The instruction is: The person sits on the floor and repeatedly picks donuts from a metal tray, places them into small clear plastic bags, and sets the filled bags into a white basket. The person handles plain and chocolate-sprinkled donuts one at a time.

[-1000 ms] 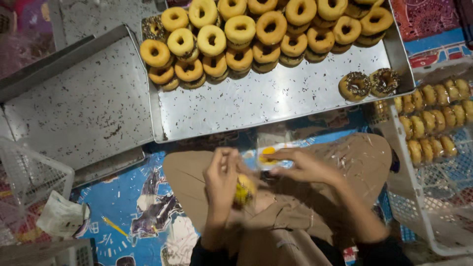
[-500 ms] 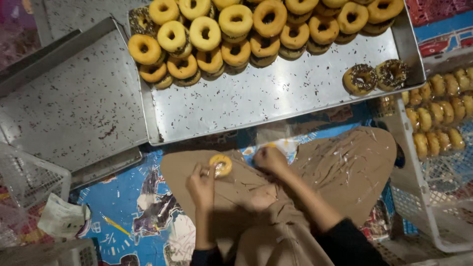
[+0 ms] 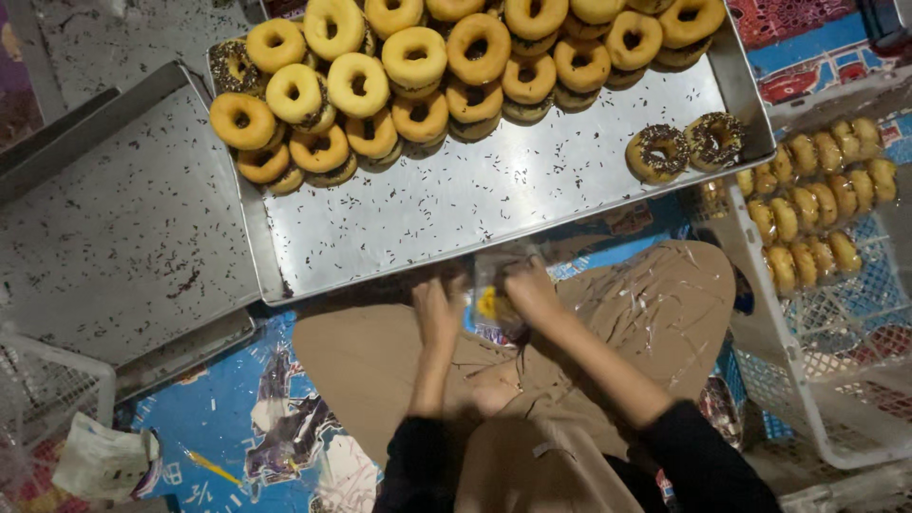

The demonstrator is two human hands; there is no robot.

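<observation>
Doughnut in clear wrapper, both hands at lap edge

Item: yellow doughnut (image 3: 487, 303) inside a clear plastic wrapper (image 3: 494, 285), sitting just below the near rim of the steel tray (image 3: 456, 204), over the beige-clad lap (image 3: 380, 351).

Change since half a second ago: the doughnut then lay bare and in plain sight between the hands; it now shows only as a blurred yellow patch behind the wrapper. Both hands have moved toward 12 o'clock, closer to the tray rim.

Grip: right hand (image 3: 532, 290) closed on the wrapper at its 3 o'clock side. Left hand (image 3: 439, 312) at the wrapper's 9 o'clock side, fingers bent; blur hides whether it holds the wrapper or only touches it.

Surroundings: plain doughnuts (image 3: 418, 66) stacked across the tray's far half; two sprinkled doughnuts (image 3: 686, 147) at its 3 o'clock end. White basket (image 3: 817, 285) of doughnuts at 3 o'clock of the hands.

Open room: the tray's near half is bare metal, scattered with sprinkles. A second flat tray (image 3: 104, 247) lies at 10 o'clock, bare too.
</observation>
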